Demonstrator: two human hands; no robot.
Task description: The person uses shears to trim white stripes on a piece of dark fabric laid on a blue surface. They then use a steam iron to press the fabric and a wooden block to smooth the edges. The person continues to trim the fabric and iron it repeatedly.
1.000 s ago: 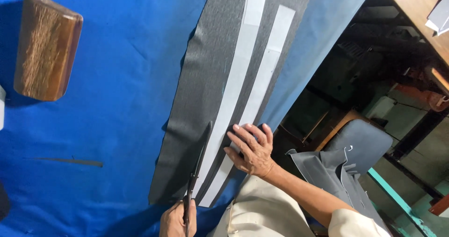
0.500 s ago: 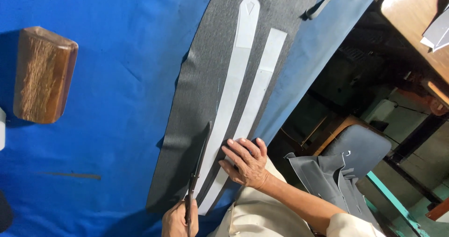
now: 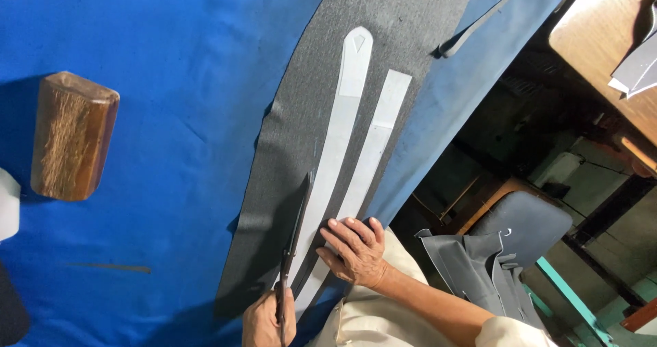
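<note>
Head view: left hand [image 3: 269, 319] grips scissors [image 3: 295, 232]; right hand [image 3: 356, 251] presses pattern strip [image 3: 366, 169].

view slid up the grey fabric [image 3: 356, 114] | paper patterns' [image 3: 342, 135] top ends now visible | hands unmoved

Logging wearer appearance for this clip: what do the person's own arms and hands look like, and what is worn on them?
Both hands are bare, with no gloves. No ring or watch shows on the right hand, whose forearm is uncovered up to a pale cream sleeve at the frame's lower edge. Only part of the left hand shows at the bottom edge, so its wrist and sleeve are out of view.
</note>
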